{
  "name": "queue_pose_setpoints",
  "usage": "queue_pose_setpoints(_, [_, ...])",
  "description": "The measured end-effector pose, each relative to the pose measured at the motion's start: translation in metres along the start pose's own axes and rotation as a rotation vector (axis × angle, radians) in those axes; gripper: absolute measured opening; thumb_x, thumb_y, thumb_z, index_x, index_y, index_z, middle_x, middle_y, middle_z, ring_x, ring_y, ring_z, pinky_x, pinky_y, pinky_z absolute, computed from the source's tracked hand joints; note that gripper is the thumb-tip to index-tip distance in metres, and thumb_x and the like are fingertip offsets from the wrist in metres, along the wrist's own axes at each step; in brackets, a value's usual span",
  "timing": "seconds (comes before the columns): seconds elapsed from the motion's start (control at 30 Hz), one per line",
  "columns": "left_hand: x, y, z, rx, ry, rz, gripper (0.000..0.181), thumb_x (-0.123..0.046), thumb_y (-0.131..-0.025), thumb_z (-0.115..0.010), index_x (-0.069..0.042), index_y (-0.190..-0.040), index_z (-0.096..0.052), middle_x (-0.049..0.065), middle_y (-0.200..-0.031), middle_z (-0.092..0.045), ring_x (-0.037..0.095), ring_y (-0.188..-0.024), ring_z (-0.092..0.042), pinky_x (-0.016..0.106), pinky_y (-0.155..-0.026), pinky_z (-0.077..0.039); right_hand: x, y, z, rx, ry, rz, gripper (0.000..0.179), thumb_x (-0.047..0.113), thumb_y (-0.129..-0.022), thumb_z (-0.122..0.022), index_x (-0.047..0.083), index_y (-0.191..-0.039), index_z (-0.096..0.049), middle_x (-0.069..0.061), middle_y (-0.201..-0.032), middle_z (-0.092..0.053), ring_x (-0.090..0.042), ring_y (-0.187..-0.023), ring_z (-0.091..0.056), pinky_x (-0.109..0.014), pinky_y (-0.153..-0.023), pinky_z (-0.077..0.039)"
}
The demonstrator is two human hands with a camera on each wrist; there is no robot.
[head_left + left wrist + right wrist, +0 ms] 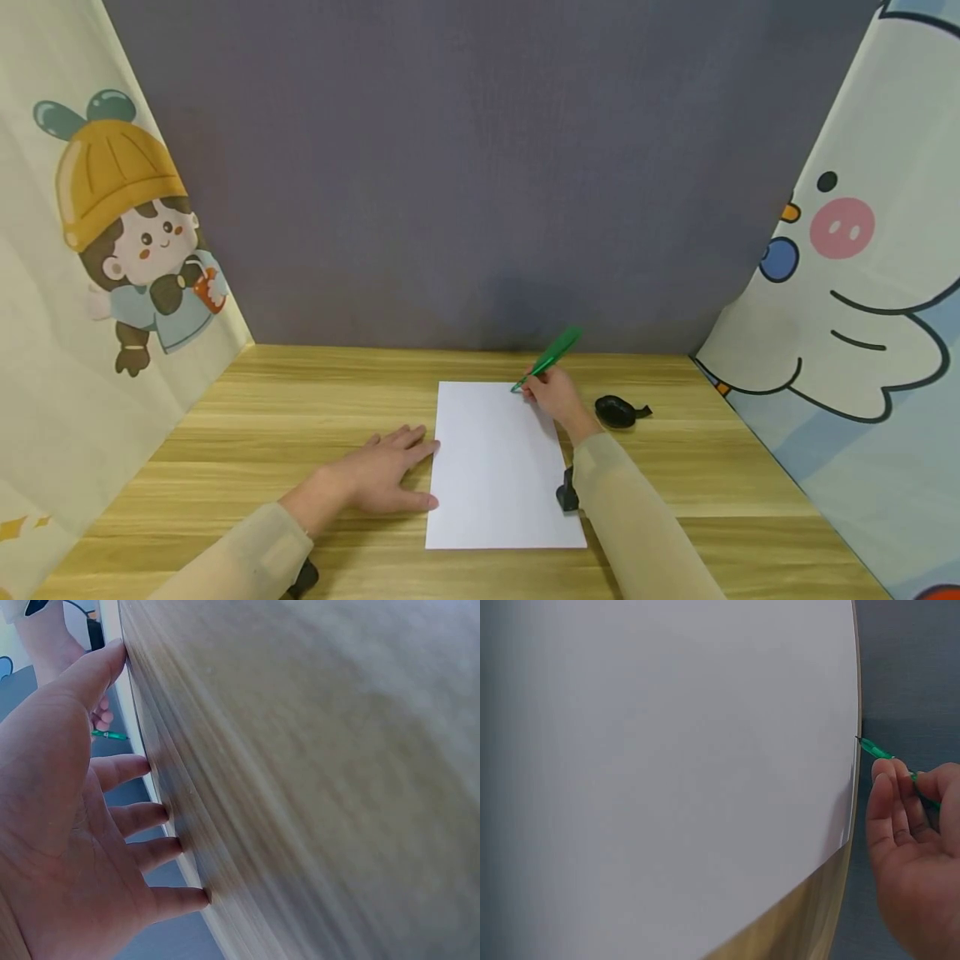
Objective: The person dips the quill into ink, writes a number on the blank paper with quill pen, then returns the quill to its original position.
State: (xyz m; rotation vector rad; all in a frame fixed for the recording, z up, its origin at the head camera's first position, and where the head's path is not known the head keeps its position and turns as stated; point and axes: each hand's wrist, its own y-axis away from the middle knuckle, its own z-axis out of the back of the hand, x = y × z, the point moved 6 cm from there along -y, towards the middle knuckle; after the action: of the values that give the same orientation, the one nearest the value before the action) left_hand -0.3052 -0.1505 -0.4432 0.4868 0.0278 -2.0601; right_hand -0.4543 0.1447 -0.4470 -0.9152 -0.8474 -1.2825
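A blank white sheet of paper point(495, 467) lies on the wooden table. Near its far right corner my right hand point(557, 393) pinches a green pen point(551, 354) with a feather-like top. In the right wrist view the tip of the pen point(874, 748) is at the paper's far edge, with the fingers of my right hand point(915, 832) curled round the shaft. My left hand point(386, 473) rests with fingers spread at the paper's left edge. The left wrist view shows the fingertips of my left hand point(90, 795) touching the surface, holding nothing.
To the right of the right hand sits a small black oval object point(615, 411) with a short tail. A grey panel point(480, 167) rises behind the wooden table point(337, 392). Cartoon-printed sheets point(45, 417) flank it on both sides.
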Motion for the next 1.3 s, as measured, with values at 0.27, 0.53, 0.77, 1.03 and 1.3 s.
queue_pose_setpoints(0.27, [0.0003,-0.0007,0.0001,0.002,0.001,0.000,0.096,-0.075,-0.097,-0.067,-0.022,-0.172,-0.040,0.016,-0.183,-0.025,0.043,-0.170,-0.022,0.073,-0.133,-0.021,-0.0006,0.0000,0.0003,0.003,-0.008,-0.009,0.029,0.007,-0.115,-0.054,-0.012,-0.135,-0.064,-0.027,-0.111,-0.076,-0.031,-0.100,-0.077,-0.037,-0.086,-0.065])
queue_pose_setpoints(0.53, [0.0016,-0.0020,-0.0014,0.004,-0.004,0.004,0.095,-0.075,-0.097,-0.067,-0.023,-0.172,-0.039,0.015,-0.183,-0.025,0.042,-0.170,-0.022,0.072,-0.134,-0.022,0.0001,0.0002,-0.0010,0.008,0.010,0.009,0.028,0.006,-0.114,-0.053,-0.012,-0.133,-0.064,-0.027,-0.110,-0.077,-0.029,-0.098,-0.077,-0.036,-0.085,-0.065])
queue_pose_setpoints(0.77, [0.0004,-0.0024,-0.0009,0.004,-0.009,0.002,0.095,-0.075,-0.097,-0.067,-0.022,-0.172,-0.039,0.015,-0.182,-0.026,0.042,-0.170,-0.022,0.072,-0.134,-0.022,-0.0010,-0.0006,0.0002,0.009,0.006,-0.002,0.030,0.008,-0.115,-0.054,-0.011,-0.136,-0.065,-0.025,-0.112,-0.077,-0.028,-0.099,-0.076,-0.036,-0.087,-0.065])
queue_pose_setpoints(1.03, [0.0000,-0.0022,-0.0001,0.001,-0.007,-0.003,0.095,-0.073,-0.098,-0.068,-0.021,-0.172,-0.040,0.017,-0.182,-0.026,0.044,-0.169,-0.023,0.073,-0.133,-0.022,-0.0010,-0.0023,-0.0031,0.018,0.021,0.013,0.029,0.008,-0.114,-0.055,-0.010,-0.133,-0.066,-0.024,-0.109,-0.077,-0.027,-0.098,-0.077,-0.034,-0.085,-0.065])
queue_pose_setpoints(1.3, [0.0004,-0.0022,0.0000,0.007,0.002,-0.007,0.094,-0.072,-0.098,-0.068,-0.020,-0.172,-0.040,0.017,-0.182,-0.026,0.044,-0.169,-0.022,0.074,-0.133,-0.021,0.0050,0.0005,-0.0064,0.049,0.075,0.023,0.029,0.012,-0.114,-0.057,-0.007,-0.132,-0.069,-0.020,-0.109,-0.079,-0.026,-0.098,-0.077,-0.034,-0.086,-0.065])
